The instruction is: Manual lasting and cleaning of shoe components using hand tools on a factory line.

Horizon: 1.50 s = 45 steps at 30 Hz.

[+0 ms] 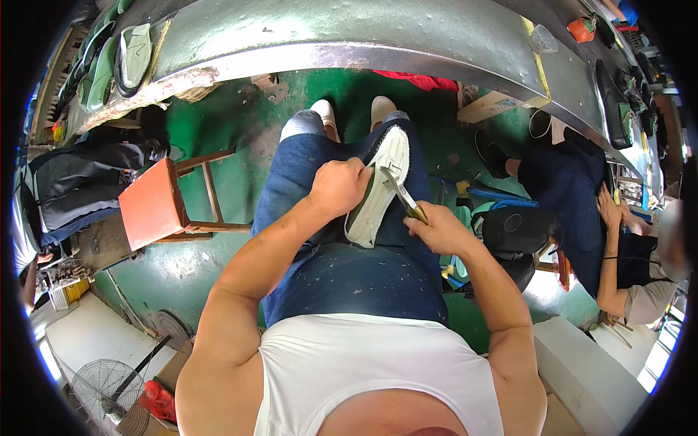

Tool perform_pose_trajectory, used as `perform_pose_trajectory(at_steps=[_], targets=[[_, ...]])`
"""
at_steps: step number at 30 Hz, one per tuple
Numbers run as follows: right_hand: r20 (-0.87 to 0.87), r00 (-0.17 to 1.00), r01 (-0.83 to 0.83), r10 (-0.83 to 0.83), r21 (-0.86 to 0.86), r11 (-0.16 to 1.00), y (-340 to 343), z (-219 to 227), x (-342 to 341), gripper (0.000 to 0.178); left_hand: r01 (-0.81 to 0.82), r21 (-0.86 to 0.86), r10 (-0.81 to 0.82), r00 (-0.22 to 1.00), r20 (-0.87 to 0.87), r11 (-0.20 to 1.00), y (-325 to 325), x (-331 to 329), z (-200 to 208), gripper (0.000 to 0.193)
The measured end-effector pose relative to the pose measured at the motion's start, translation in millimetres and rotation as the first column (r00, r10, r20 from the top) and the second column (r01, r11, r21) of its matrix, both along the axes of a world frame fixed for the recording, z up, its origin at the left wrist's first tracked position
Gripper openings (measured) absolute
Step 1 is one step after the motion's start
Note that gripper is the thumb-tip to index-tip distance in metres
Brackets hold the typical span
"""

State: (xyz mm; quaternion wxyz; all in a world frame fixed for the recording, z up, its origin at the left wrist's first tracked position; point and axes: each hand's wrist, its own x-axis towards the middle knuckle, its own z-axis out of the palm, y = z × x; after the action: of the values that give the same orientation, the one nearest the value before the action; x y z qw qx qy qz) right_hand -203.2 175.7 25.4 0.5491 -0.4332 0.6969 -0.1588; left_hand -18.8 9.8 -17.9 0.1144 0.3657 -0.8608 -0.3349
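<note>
A shoe [371, 212] with a whitish underside and a dark edge lies bottom up across my lap, its toe pointing away from me. My left hand [339, 189] grips its left side, fingers closed around the edge. In my right hand [441, 229] is a pair of pincers [404, 196], held by the handles. The metal head of the pincers rests at the middle of the shoe's underside. Whether its jaws bite on anything is too small to tell.
A metal-topped bench [349, 29] runs across in front of me, with several shoes [134, 59] at its left end. A red-seated stool [150, 205] stands at my left. To the right, a co-worker [618, 247] sits beyond a black padded seat [512, 230]. A fan [107, 389] is behind left.
</note>
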Motion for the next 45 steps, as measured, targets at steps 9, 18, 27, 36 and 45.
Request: perform_pose_trajectory(at_steps=[9,18,27,36,45], targets=[[0.261,0.959,-0.205,0.113,0.357,0.911,-61.0,43.3,-48.6,0.028,0.159,-0.293,-0.172,0.985,-0.018,0.943,21.4,-14.8,5.2,0.026],[-0.069,0.908,-0.364,0.413,0.360,0.859,-74.0,50.2,-40.2,0.030,0.014,-0.239,-0.037,0.995,-0.092,0.971,15.9,-10.9,-1.5,0.023],[0.085,0.926,-0.369,0.367,0.406,0.836,-93.0,52.8,-46.9,0.035,-0.156,0.116,0.163,0.985,-0.057,0.981,-4.1,-17.9,7.3,0.037],[-0.250,0.883,-0.404,0.396,0.022,0.914,-72.9,5.2,-13.6,0.036,-0.094,0.994,0.632,0.774,0.042,0.048,12.4,2.9,-57.1,0.051],[-0.081,0.996,-0.040,0.043,0.040,0.998,-47.6,-15.0,14.0,0.035,0.138,0.979,0.569,0.798,-0.199,0.148,-2.7,-4.8,-37.2,0.073]])
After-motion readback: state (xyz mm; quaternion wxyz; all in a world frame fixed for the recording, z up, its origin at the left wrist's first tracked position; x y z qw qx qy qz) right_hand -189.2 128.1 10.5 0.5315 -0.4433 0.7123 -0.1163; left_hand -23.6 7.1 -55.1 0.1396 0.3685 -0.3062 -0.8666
